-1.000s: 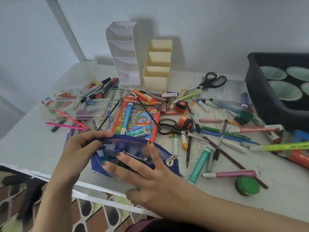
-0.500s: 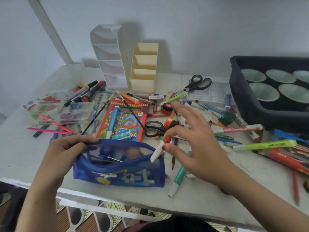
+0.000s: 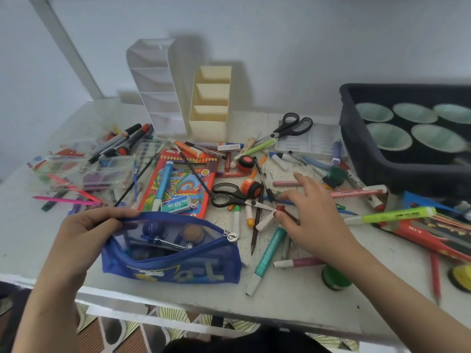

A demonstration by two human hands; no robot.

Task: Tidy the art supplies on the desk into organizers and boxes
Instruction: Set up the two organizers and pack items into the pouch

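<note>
1. Left hand point(image 3: 84, 240): bare; nothing worn on the fingers or wrist that show; forearm uncovered down to the lower edge of view.
2. Right hand point(image 3: 313, 220): bare likewise; slim fingers; thumbnail short and plain; other nails too blurred to judge; forearm uncovered out to the lower right corner.
3. Dark garment point(image 3: 237, 342): low centre between the forearms; cut and fabric unreadable.

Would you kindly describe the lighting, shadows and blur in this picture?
Head view: soft light from the left, so the white organizer and cream organizer cast shadows rightward on the wall. Head view: wide-angle stretch and smear at the borders, as on the dark bin. Head view: the right hand pinching a white marker looks softer than the left hand gripping the blue pouch.
</note>
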